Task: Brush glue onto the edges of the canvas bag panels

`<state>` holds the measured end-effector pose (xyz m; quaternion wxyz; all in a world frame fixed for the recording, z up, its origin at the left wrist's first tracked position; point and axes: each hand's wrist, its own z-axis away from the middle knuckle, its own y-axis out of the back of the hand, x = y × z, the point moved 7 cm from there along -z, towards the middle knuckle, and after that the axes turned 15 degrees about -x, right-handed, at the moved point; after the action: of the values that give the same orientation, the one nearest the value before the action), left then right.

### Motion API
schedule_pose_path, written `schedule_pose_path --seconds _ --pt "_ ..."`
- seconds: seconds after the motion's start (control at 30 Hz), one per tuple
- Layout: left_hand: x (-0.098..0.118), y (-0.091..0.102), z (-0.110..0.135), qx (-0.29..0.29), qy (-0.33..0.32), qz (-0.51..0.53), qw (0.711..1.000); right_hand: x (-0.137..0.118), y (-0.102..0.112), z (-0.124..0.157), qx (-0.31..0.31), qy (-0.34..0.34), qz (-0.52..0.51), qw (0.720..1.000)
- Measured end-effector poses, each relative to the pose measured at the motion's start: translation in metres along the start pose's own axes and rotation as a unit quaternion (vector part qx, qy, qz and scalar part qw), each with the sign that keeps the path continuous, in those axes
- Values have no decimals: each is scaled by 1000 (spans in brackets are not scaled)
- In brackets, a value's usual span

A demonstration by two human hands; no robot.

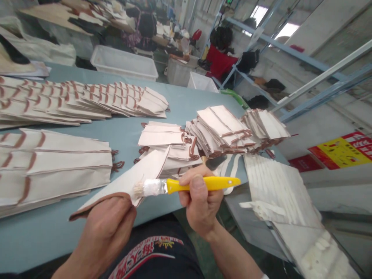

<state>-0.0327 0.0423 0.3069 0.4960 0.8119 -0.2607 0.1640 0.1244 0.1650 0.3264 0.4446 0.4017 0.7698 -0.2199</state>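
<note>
My right hand [202, 201] is closed around the yellow handle of a paintbrush [207, 183]. The brush lies level, its whitish bristles touching the near corner of a pale piece [139, 170] with a brown edge. That piece is pinched in my left hand [109, 223], which grips its brown-edged side and holds it slanted over the table. Just beyond the brush sits a small stack of pale pieces [162, 133] with brown ends. Whether the bristles carry glue or paint, I cannot tell.
Long overlapping rows of pale, brown-edged pieces [72, 99] cover the blue table [124, 126] to the left. Taller stacks [222, 122] stand at the right. White strips [279, 190] hang over a board beside the table. A white bin [123, 64] stands beyond the far edge.
</note>
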Motion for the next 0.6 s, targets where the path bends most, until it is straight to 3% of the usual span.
schedule_pose_path --seconds 0.2,0.4,0.5,0.6 --pt "-7 -7 6 -25 4 -38 999 -1 -5 19 -71 9 141 987" --pt "-6 -8 9 -16 -1 -75 997 -29 -18 11 -103 119 184 970" --pt "-6 -11 10 -18 -10 -89 996 -26 -14 5 -111 109 179 971" --pt "-6 -14 11 -25 -5 -103 994 -11 1 4 -89 45 187 977"
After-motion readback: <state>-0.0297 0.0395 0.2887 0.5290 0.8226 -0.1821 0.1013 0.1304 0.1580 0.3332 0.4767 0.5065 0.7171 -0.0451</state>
